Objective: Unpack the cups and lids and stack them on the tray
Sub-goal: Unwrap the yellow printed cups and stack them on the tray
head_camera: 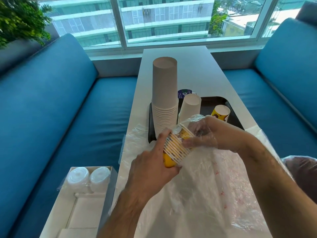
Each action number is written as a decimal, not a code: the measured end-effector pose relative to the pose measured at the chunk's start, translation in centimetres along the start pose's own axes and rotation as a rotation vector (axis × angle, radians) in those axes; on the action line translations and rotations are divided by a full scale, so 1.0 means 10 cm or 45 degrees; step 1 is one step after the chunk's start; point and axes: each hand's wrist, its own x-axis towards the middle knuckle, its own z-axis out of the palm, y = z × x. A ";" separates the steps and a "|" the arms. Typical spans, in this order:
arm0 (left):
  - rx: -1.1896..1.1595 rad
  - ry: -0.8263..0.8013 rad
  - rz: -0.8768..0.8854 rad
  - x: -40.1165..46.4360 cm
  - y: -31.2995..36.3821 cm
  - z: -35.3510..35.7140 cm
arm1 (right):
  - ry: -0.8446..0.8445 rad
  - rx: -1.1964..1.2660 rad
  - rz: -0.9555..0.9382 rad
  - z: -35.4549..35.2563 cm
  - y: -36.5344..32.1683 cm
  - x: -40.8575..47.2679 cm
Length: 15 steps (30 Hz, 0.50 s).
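My left hand (pixel 151 167) grips a sideways stack of yellow paper cups (pixel 176 146) just in front of the black tray (pixel 216 102). My right hand (pixel 205 133), inside clear plastic wrap, holds the stack's open end, with wrap still over the rims. On the tray stand a tall upside-down stack of white cups (pixel 164 97), a shorter upside-down white cup stack (pixel 190 107) and one upside-down yellow cup (pixel 221 112). A white box (pixel 73 206) on the seat at lower left holds two wrapped stacks of clear lids (pixel 89 177).
Loose clear plastic wrap (pixel 214 191) covers the near part of the white table (pixel 175 54). A small dark blue round thing (pixel 182 94) sits behind the cups. Blue sofas (pixel 51 117) flank the table on both sides. A window lies beyond.
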 end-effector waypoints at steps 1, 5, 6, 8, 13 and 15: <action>-0.011 0.007 0.001 0.00 0.00 0.00 | 0.031 0.023 -0.028 0.00 -0.01 -0.01; -0.099 0.055 -0.018 -0.01 -0.06 -0.02 | 0.263 0.181 -0.080 -0.06 0.03 -0.09; -0.125 0.072 -0.026 -0.01 -0.08 -0.02 | 0.297 0.193 -0.069 -0.07 0.05 -0.10; -0.169 0.100 -0.037 -0.01 -0.10 -0.02 | 0.307 0.216 -0.066 -0.04 0.07 -0.10; -0.250 0.125 -0.071 -0.01 -0.12 -0.01 | 0.313 0.291 -0.088 0.00 0.09 -0.14; -0.330 0.147 -0.093 -0.01 -0.15 -0.01 | 0.384 0.310 -0.103 0.00 0.12 -0.17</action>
